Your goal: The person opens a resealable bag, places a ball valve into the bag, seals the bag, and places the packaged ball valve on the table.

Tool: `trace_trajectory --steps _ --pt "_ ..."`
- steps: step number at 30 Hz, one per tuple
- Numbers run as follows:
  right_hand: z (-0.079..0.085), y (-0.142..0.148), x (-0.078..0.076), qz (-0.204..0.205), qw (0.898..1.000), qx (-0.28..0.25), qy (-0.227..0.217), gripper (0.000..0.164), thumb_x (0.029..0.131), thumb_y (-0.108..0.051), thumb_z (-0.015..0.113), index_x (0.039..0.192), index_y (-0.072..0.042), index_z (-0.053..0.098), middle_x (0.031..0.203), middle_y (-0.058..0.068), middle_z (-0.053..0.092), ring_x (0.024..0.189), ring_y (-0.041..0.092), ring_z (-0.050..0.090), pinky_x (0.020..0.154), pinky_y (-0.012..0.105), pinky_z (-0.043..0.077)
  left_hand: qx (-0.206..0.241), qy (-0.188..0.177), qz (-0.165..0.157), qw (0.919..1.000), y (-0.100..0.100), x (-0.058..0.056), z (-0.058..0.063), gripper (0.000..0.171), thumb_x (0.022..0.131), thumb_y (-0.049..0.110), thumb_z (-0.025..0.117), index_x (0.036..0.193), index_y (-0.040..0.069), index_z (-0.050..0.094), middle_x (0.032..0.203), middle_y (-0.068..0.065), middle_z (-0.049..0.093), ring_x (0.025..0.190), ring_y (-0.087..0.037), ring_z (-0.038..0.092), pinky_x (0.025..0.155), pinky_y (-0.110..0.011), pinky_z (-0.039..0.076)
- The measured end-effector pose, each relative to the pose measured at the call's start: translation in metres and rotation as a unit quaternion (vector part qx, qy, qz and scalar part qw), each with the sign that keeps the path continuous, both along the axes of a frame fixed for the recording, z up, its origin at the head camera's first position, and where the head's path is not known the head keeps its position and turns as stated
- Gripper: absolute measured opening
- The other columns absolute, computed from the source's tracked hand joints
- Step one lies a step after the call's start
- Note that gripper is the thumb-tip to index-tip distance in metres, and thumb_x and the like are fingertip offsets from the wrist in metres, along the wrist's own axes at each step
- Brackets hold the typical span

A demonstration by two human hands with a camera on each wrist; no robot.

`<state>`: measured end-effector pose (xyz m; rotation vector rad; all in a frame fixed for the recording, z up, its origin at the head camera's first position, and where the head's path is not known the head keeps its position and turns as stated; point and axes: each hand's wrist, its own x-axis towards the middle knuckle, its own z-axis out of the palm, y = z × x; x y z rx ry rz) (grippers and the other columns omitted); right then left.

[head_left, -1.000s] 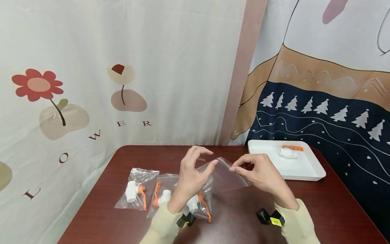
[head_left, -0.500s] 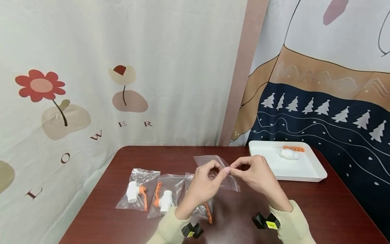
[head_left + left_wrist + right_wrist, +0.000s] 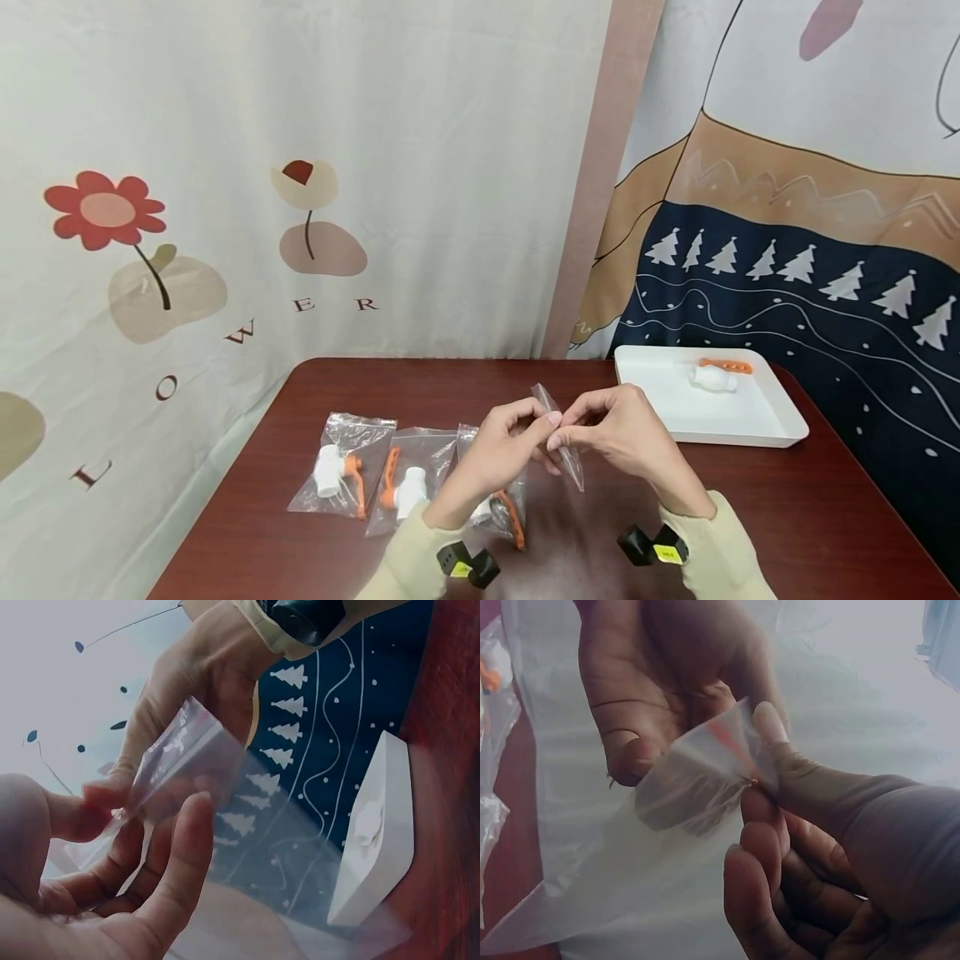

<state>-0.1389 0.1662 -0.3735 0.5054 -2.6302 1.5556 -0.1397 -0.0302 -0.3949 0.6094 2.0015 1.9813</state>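
Note:
A clear zip-lock bag hangs over the table between my two hands, seen nearly edge-on in the head view. My left hand pinches its top edge between thumb and fingers. From the other side, my right hand pinches the same edge, the fingertips of both hands meeting there. In the left wrist view the bag spreads out below the fingers and shows nothing inside. A reddish strip runs along the bag's mouth in the right wrist view, close to the right thumb.
Left on the brown table lie several zip-lock bags holding white plastic fittings and orange handles; my left arm partly covers them. A white tray at back right holds a white fitting and an orange handle.
My left hand has come over to the right hand and taken hold of the bag's edge. The bag has turned from spread flat to nearly edge-on.

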Motion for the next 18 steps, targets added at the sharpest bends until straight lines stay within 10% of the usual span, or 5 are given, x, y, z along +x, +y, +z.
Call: trace_trajectory --steps 18 --pt "-0.0046 -0.0021 -0.0061 0.069 0.997 0.003 -0.023 0.016 0.097 -0.029 0.072 0.091 -0.014 0.074 0.08 0.001 0.071 0.071 0.015 0.067 0.065 0.025 0.057 -0.017 -0.016 0.016 0.9996 -0.0004 0.0007 0.0003 0.014 0.1 0.0 0.052 0.097 -0.01 0.061 0.077 -0.021 0.065 0.056 -0.018 0.064 0.062 -0.045 0.064"
